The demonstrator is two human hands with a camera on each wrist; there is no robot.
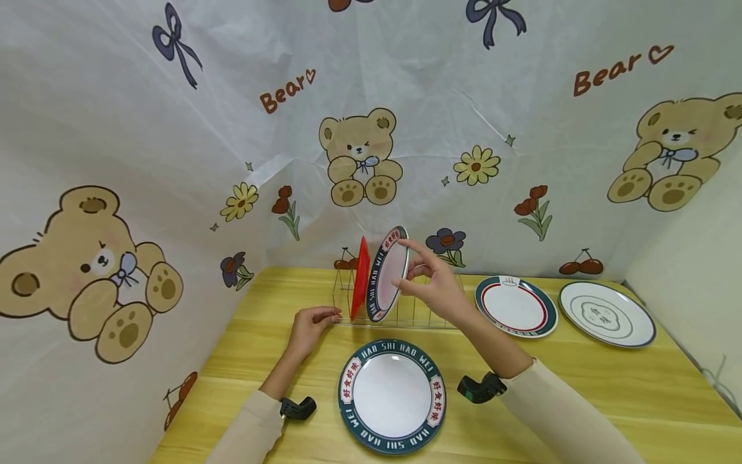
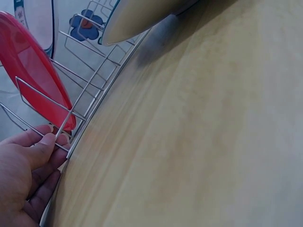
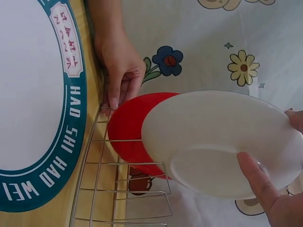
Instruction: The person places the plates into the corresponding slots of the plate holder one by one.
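My right hand holds a plate with a dark patterned rim by its edge, tilted nearly on end over the wire dish rack. Its plain white underside, with one fingertip against it, faces the right wrist view. Just left of that plate, a red plate stands on edge in the rack. At the rack's left end, my left hand pinches the wire frame between thumb and fingers, close to the red plate's lower edge. A large teal-rimmed plate lies flat in front of the rack, between the forearms.
To the right on the wooden table lie a plate with a teal rim and red ring and a white plate with a grey drawing. A bear-printed sheet hangs behind the table and along its left side.
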